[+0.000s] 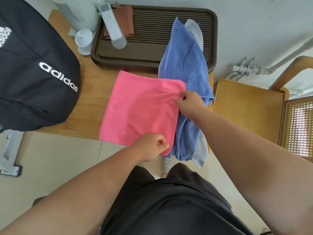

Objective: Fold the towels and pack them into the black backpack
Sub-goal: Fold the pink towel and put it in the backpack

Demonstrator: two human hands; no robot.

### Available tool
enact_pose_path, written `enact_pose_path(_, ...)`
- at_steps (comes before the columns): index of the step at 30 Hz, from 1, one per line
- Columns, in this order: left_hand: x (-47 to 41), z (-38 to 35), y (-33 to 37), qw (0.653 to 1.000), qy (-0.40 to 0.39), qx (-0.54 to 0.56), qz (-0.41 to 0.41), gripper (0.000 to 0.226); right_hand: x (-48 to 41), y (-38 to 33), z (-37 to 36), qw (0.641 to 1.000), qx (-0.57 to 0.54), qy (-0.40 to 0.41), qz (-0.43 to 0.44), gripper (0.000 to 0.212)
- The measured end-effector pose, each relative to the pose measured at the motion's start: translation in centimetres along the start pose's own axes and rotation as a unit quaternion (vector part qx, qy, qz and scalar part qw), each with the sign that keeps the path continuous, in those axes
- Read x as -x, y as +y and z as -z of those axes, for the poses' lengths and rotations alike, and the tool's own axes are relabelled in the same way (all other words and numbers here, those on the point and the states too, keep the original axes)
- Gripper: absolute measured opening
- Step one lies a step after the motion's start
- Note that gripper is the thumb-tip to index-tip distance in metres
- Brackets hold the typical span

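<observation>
- We see the pink towel (142, 109) spread flat at the centre of the frame on the wooden table (88, 106). It is roughly square, and its near corner hangs past the table's front edge.
- The left hand (150, 146), lower centre, has its fingers curled and pinches the near right corner of the pink towel.
- The right hand (189, 102), right of centre, pinches the towel's right edge just below the far right corner. The cloth puckers toward this grip.
- The blue towel (188, 68), lettered "YOGA FITNESS", lies just right of the pink one. Its far end rests on the brown slatted tray (152, 53) and its near end hangs over the table's front edge.
- A paler grey-blue layer shows at both ends of the blue towel. We cannot tell whether it is a lining or a second towel.
- The pink towel's right edge meets the blue towel. The exact overlap is hidden by the right hand.
- The black backpack (33, 73), with white "adidas" lettering, fills the upper left of the frame and sits on the table's left end, well apart from both hands. We cannot tell whether it is open.
- On the tray's left part are a brown cloth (123, 19) and a long pale grey object (112, 26) lying across it.
- A white cup (84, 39) stands just left of the tray.
- A wooden chair (247, 106) stands at the right of the frame.
</observation>
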State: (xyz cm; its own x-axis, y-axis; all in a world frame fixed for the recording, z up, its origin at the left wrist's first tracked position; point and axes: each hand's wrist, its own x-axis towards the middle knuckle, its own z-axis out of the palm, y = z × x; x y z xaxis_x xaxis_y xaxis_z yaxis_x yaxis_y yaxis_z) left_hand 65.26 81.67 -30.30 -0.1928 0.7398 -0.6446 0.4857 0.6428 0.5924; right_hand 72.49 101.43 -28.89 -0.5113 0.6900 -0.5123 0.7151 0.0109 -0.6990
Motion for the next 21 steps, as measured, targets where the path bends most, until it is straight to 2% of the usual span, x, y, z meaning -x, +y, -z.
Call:
enact_pose_path(2,0.3,1.6,-0.4,0.999,0.033,0.010,0.020,0.022,-0.5,-0.5,0.1,1.000,0.021,0.000,0.001,0.051)
enact_pose_path(3,0.4,2.5,-0.7,0.998,0.048,0.005,0.029,0.022,-0.7,-0.8,0.1,0.999,0.033,0.003,0.009,0.055)
enact_pose_path(7,0.2,7.2,-2.6,0.989,0.123,-0.065,0.047,0.020,-1.6,-2.0,-0.1,0.995,0.084,0.032,0.036,0.053)
enact_pose_path(12,-2.4,13.2,-5.0,0.969,0.203,-0.132,0.057,0.050,-2.4,-2.9,-0.3,0.992,0.082,0.090,0.027,0.059)
enact_pose_path(15,-4.6,16.0,-5.6,0.961,0.206,-0.171,0.066,0.064,-3.2,-3.5,-0.6,0.988,0.125,0.093,0.010,0.053)
enact_pose_path(19,-7.8,18.8,-6.2,0.964,0.190,-0.183,0.036,0.072,-4.0,-4.3,-1.1,0.983,0.158,0.096,-0.019,0.046)
enact_pose_path(21,-9.5,19.9,-6.1,0.964,0.160,-0.210,0.016,0.071,-4.5,-4.6,-1.2,0.968,0.230,0.094,-0.028,0.041)
